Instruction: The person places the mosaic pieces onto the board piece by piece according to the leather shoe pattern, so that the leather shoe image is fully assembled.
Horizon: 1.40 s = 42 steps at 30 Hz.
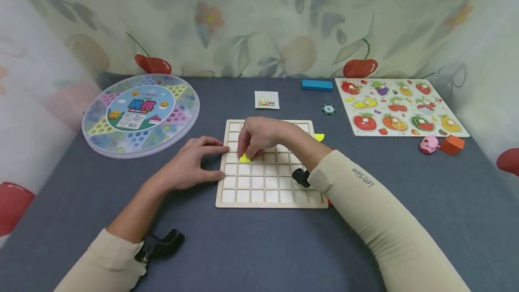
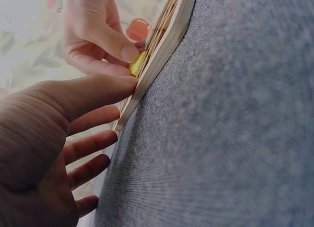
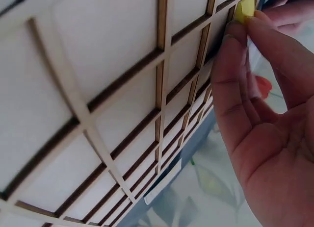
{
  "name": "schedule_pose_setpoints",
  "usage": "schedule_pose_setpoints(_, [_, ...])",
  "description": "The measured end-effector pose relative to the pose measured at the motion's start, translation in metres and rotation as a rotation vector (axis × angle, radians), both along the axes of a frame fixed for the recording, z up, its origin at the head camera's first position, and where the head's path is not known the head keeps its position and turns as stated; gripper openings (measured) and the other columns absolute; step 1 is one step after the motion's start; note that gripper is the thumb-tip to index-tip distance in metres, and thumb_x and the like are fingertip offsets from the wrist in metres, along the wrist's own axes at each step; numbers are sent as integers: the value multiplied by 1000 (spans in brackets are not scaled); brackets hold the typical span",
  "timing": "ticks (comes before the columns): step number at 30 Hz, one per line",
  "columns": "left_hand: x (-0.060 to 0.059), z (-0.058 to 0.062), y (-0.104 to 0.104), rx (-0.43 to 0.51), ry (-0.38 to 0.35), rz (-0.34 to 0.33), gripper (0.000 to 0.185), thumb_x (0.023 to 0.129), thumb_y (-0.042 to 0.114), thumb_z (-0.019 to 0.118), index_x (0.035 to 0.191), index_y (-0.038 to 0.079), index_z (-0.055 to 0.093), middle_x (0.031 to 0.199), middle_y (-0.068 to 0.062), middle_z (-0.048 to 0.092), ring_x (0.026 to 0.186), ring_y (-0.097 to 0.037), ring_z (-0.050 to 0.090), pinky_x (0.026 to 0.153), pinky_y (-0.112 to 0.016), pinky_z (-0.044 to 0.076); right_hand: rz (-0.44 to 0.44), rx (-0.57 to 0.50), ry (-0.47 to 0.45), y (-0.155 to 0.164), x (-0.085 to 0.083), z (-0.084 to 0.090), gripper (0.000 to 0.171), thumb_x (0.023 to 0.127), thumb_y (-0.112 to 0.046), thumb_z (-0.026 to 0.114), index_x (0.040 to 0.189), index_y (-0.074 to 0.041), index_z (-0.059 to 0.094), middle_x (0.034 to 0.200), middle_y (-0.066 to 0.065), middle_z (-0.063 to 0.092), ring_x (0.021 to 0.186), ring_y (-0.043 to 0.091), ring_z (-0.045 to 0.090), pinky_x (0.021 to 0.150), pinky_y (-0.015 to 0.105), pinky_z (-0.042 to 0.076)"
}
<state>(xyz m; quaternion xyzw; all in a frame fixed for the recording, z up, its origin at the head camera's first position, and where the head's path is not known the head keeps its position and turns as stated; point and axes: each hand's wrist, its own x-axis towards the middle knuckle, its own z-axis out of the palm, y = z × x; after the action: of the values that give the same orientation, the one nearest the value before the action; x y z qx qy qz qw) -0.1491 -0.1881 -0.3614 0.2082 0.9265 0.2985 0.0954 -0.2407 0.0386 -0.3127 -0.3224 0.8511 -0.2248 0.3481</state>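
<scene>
Pinching a yellow tile (image 1: pixel 244 158) was our right hand (image 1: pixel 259 136), fingertips curled onto it over a cell near the left edge of the wooden grid board (image 1: pixel 270 193). In the right wrist view the yellow tile (image 3: pixel 244 9) sat at the fingertips (image 3: pixel 240 33) against the board's lattice (image 3: pixel 162 80). Our left hand (image 1: pixel 190 166) lay open, fingers straight, pressed against the board's left edge; the left wrist view showed its fingers (image 2: pixel 93 92) touching the frame (image 2: pixel 167 38) just below the tile (image 2: pixel 137 64). The board sat mid-table on the grey table (image 1: pixel 251 247).

We also noted: a second yellow piece (image 1: pixel 319 137) at the board's right edge, a round checkers case (image 1: pixel 139 112) toward the far left corner, a small pattern card (image 1: pixel 266 99) and a green chip (image 1: pixel 329 109) beyond the board, a blue block (image 1: pixel 317 84) at the far edge, a fruit puzzle (image 1: pixel 399 107) toward the far right corner, with a pink pig (image 1: pixel 429 144) and an orange block (image 1: pixel 452 144) just in front of it.
</scene>
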Motion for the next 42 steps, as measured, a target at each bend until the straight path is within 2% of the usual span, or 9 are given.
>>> schedule_pose_setpoints(3, [0,1,0,4,4,4,63,89,31,80,146,11,61,149,-15,50,136,-39,38,109,-62,34,13,29,28,-2,0,2,21,89,4,70,98,-10,83,91,3,74,71,12,60,68,25,50])
schedule_pose_setpoints(6, [0,2,-1,5,4,5,63,89,31,81,146,11,61,149,-15,50,136,-39,38,109,-62,34,8,36,15,-2,0,3,23,89,5,69,99,-11,83,93,4,72,72,13,58,67,25,49])
schedule_pose_setpoints(12, [-1,4,-1,10,8,-6,63,89,32,80,145,11,61,149,-15,50,135,-39,39,108,-62,34,-15,-8,-21,3,1,2,25,88,6,69,101,-10,82,85,4,66,65,14,56,61,25,46])
schedule_pose_setpoints(16, [-2,6,-1,7,16,-6,63,89,32,80,145,11,61,149,-15,50,135,-40,39,108,-62,34,-1,-22,14,3,2,2,27,86,7,68,101,-11,82,87,6,68,62,14,55,59,24,44])
schedule_pose_setpoints(22, [-3,6,-3,14,17,-13,62,90,33,80,145,11,62,149,-16,50,135,-41,39,108,-63,33,14,11,105,1,4,5,28,83,5,69,98,-15,82,103,7,73,81,15,60,67,25,47])
schedule_pose_setpoints(25, [-4,5,-2,19,21,-17,62,90,33,80,145,11,62,149,-16,50,135,-41,39,108,-64,34,24,12,134,4,4,8,26,84,1,70,98,-17,83,104,5,73,89,17,61,73,27,48])
schedule_pose_setpoints(29, [-5,3,0,24,24,-25,62,90,31,80,146,12,61,150,-15,49,136,-39,38,108,-63,33,24,-27,129,18,3,12,20,88,-5,73,101,-17,82,98,4,72,83,18,63,74,29,49])
schedule_pose_setpoints(33, [-5,1,3,23,23,-29,62,90,31,80,146,12,61,150,-15,49,137,-39,38,109,-62,33,-5,-78,79,38,0,14,17,91,-6,72,104,-13,81,93,5,70,73,22,62,68,31,50])
schedule_pose_setpoints(42, [1,0,1,22,17,-22,62,91,31,79,146,10,60,150,-16,49,136,-40,38,108,-62,33,-101,-99,51,86,-3,19,17,92,-8,73,108,-9,79,98,6,72,78,25,62,73,38,54])
